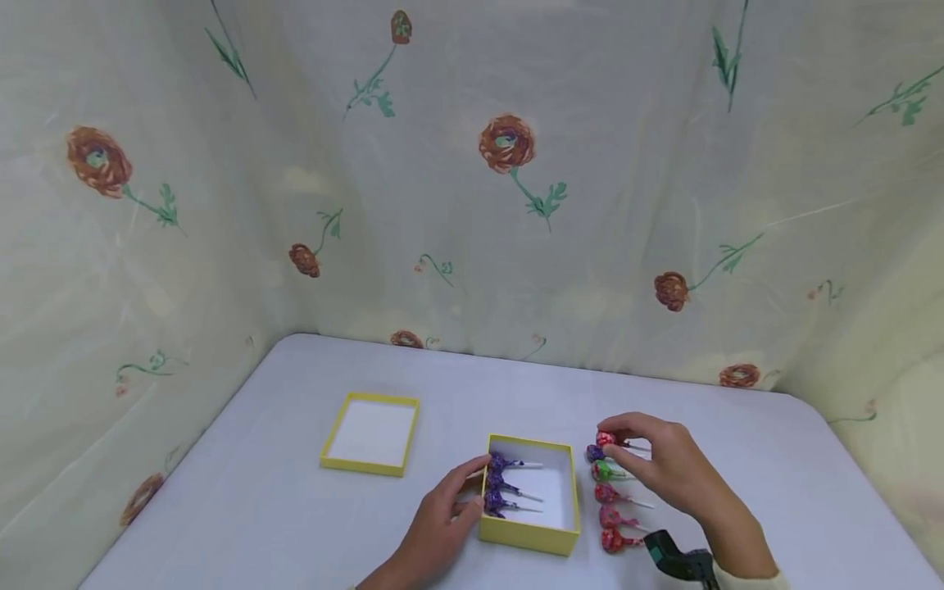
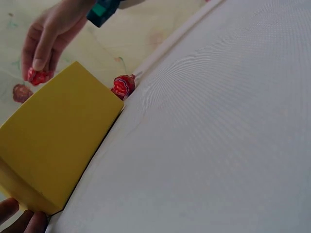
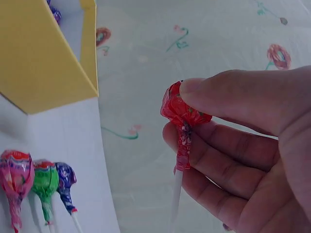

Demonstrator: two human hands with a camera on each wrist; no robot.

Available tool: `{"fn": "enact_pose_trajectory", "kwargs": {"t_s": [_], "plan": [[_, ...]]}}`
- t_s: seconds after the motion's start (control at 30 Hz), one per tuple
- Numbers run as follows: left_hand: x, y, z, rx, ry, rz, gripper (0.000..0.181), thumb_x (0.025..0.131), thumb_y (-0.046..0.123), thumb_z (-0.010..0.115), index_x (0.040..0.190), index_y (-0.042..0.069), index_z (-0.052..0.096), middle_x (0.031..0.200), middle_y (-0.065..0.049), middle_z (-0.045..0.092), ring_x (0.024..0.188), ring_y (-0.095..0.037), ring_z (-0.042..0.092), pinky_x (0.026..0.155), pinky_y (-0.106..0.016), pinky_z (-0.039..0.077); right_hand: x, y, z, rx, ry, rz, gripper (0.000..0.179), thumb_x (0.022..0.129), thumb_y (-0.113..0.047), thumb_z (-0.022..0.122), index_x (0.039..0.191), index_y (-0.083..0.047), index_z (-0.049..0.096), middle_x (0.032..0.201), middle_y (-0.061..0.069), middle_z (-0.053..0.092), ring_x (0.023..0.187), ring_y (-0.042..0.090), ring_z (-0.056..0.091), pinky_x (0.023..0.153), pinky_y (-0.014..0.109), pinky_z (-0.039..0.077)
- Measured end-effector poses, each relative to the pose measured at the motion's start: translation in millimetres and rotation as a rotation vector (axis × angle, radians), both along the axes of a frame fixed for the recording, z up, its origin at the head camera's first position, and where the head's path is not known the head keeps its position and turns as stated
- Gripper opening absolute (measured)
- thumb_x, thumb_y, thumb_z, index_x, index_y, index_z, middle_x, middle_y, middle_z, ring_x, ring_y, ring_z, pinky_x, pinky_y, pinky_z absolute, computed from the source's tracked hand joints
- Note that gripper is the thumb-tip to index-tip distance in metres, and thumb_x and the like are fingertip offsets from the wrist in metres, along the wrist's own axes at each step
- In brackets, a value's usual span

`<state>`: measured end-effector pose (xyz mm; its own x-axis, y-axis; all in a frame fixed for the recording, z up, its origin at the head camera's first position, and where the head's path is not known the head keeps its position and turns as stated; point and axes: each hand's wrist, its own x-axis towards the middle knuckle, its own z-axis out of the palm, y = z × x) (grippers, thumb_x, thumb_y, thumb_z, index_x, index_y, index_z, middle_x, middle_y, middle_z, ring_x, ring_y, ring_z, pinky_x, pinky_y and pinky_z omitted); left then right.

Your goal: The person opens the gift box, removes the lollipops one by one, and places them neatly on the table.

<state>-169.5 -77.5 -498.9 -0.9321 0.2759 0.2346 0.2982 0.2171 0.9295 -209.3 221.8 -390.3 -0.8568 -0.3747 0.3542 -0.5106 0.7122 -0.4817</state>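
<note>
In the right wrist view my right hand (image 3: 233, 145) pinches a red-wrapped lollipop (image 3: 171, 104) by its head, thumb on the wrapper, white stick hanging down. The head view has this hand (image 1: 667, 463) at the far end of a column of wrapped lollipops: purple (image 1: 594, 453), green (image 1: 601, 471), pink (image 1: 606, 493) and red (image 1: 612, 540). My left hand (image 1: 440, 524) touches the left wall of a yellow box (image 1: 527, 537), thumb and fingers at its outer side. Inside the box, 3 purple lollipops (image 1: 501, 482) lie along the left wall, sticks pointing right.
A yellow-rimmed lid (image 1: 363, 469) with a white inside lies on the white table (image 1: 258, 508), left of and behind the box. Flower-printed cloth (image 1: 369, 180) hangs around the table's back and sides. A dark device (image 1: 674, 557) shows by the right wrist.
</note>
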Motion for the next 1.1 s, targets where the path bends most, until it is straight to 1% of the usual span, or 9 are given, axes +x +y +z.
{"fn": "enact_pose_trajectory", "kwargs": {"t_s": [0.17, 0.37, 0.47, 0.6, 0.7, 0.77, 0.93, 1.0, 1.1], "plan": [[1.0, -0.8, 2.0, 0.005, 0.012, -0.002, 0.049, 0.098, 0.015, 0.051, 0.146, 0.020, 0.041, 0.147, 0.001, 0.043, 0.129, -0.023, 0.049, 0.093, -0.027, 0.051, -3.3, 7, -2.5, 0.010, -0.023, -0.031, 0.024, 0.084, -0.006, 0.073, 0.107, -0.008, 0.069, 0.095, -0.002, 0.070, 0.088, 0.017, 0.067, 0.078, 0.039, 0.059], [0.9, 1.3, 4.7, 0.001, 0.017, 0.003, 0.049, 0.098, 0.010, 0.050, 0.146, 0.017, 0.041, 0.147, -0.001, 0.043, 0.128, -0.024, 0.049, 0.094, -0.028, 0.051, -8.6, 17, -5.9, 0.023, -0.056, -0.060, 0.024, 0.083, -0.006, 0.074, 0.106, -0.009, 0.069, 0.094, -0.002, 0.069, 0.089, 0.020, 0.067, 0.081, 0.046, 0.057], [5.1, 1.9, 14.7, 0.005, 0.021, 0.004, 0.049, 0.097, 0.005, 0.050, 0.145, 0.011, 0.041, 0.146, -0.006, 0.044, 0.128, -0.029, 0.049, 0.095, -0.029, 0.051, -10.9, 21, -7.4, 0.021, -0.084, -0.076, 0.024, 0.083, -0.007, 0.074, 0.107, -0.009, 0.069, 0.096, 0.000, 0.069, 0.090, 0.021, 0.067, 0.081, 0.047, 0.057], [13.4, 2.1, 33.5, 0.007, 0.011, -0.004, 0.048, 0.096, 0.002, 0.049, 0.143, 0.005, 0.042, 0.145, -0.012, 0.045, 0.128, -0.032, 0.048, 0.095, -0.029, 0.051, -12.3, 26, -10.2, 0.019, -0.132, -0.098, 0.025, 0.083, -0.006, 0.074, 0.108, -0.007, 0.068, 0.097, 0.003, 0.069, 0.091, 0.024, 0.067, 0.082, 0.047, 0.057], [16.1, 2.2, 38.3, 0.001, 0.003, -0.007, 0.048, 0.095, 0.001, 0.049, 0.143, 0.004, 0.042, 0.145, -0.013, 0.045, 0.128, -0.033, 0.048, 0.095, -0.029, 0.051, -12.9, 29, -13.2, 0.031, -0.148, -0.111, 0.025, 0.083, -0.005, 0.073, 0.108, -0.006, 0.067, 0.098, 0.004, 0.069, 0.091, 0.025, 0.067, 0.082, 0.048, 0.057], [15.0, 2.8, 34.6, 0.006, -0.001, -0.008, 0.049, 0.095, 0.001, 0.049, 0.143, 0.005, 0.042, 0.145, -0.013, 0.044, 0.128, -0.033, 0.048, 0.095, -0.029, 0.051, -13.4, 31, -15.5, 0.040, -0.147, -0.119, 0.025, 0.083, -0.004, 0.073, 0.108, -0.005, 0.068, 0.097, 0.005, 0.069, 0.090, 0.025, 0.066, 0.082, 0.049, 0.056], [4.9, 3.2, 9.2, 0.006, 0.005, -0.002, 0.051, 0.096, 0.004, 0.050, 0.145, 0.013, 0.041, 0.147, -0.007, 0.043, 0.129, -0.028, 0.048, 0.095, -0.029, 0.051, -15.7, 36, -22.2, 0.071, -0.139, -0.131, 0.025, 0.082, -0.004, 0.074, 0.106, -0.005, 0.069, 0.097, 0.005, 0.070, 0.090, 0.025, 0.066, 0.083, 0.052, 0.055], [1.8, 2.4, 1.7, 0.004, 0.011, 0.002, 0.051, 0.097, 0.006, 0.051, 0.146, 0.016, 0.040, 0.147, -0.003, 0.043, 0.129, -0.025, 0.048, 0.095, -0.028, 0.051, -17.6, 37, -25.0, 0.088, -0.142, -0.136, 0.024, 0.082, -0.005, 0.074, 0.106, -0.006, 0.070, 0.097, 0.004, 0.070, 0.090, 0.025, 0.066, 0.084, 0.053, 0.054], [0.8, 1.2, -1.1, 0.006, 0.027, 0.004, 0.052, 0.096, 0.007, 0.052, 0.146, 0.018, 0.041, 0.147, -0.001, 0.043, 0.128, -0.023, 0.049, 0.094, -0.028, 0.051, -21.0, 39, -28.2, 0.107, -0.152, -0.145, 0.023, 0.083, -0.006, 0.073, 0.106, -0.006, 0.070, 0.097, 0.003, 0.070, 0.091, 0.024, 0.065, 0.084, 0.054, 0.053]]}}
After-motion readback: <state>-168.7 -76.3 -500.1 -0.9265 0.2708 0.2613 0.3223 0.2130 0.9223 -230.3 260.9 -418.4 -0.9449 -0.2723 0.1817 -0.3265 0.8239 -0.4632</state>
